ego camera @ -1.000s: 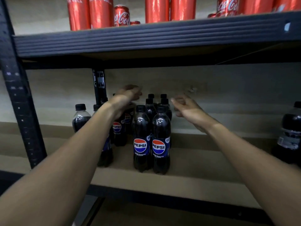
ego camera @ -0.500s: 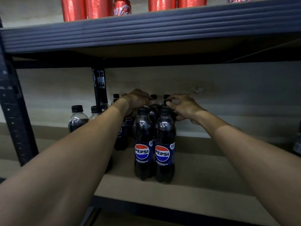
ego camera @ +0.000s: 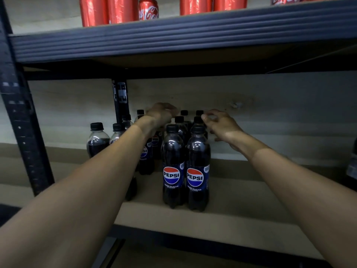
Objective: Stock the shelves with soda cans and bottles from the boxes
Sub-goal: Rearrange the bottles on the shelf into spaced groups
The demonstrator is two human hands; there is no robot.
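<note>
On the lower shelf (ego camera: 251,190) of a dark metal rack, a block of Pepsi bottles (ego camera: 172,171) stands upright in two tight columns running back toward the wall. The front pair touch side by side, with their blue "Zero Sugar" labels facing out. Both bare forearms reach in over the shelf edge. The left hand (ego camera: 162,115) hangs palm down over the caps at the back of the left column, its knuckles toward the camera. Its fingers curl away out of sight, so I cannot tell whether it grips a cap or only rests there. The right hand (ego camera: 222,124) is at the back of the right column with its fingers loosely bent and its thumb tip right at a black cap. Whether it pinches that cap or merely touches it I cannot tell. Left of the block, partly behind the left forearm, more bottles (ego camera: 96,140) of the same kind stand in a looser group near the rear post (ego camera: 120,99). Another dark bottle (ego camera: 352,167) shows at the far right edge, well apart from the rest. Along the upper shelf (ego camera: 173,37) stands a row of red cans (ego camera: 94,10), one of them (ego camera: 148,9) showing Coca-Cola script. A perforated front post (ego camera: 21,122) rises at the left.
</note>
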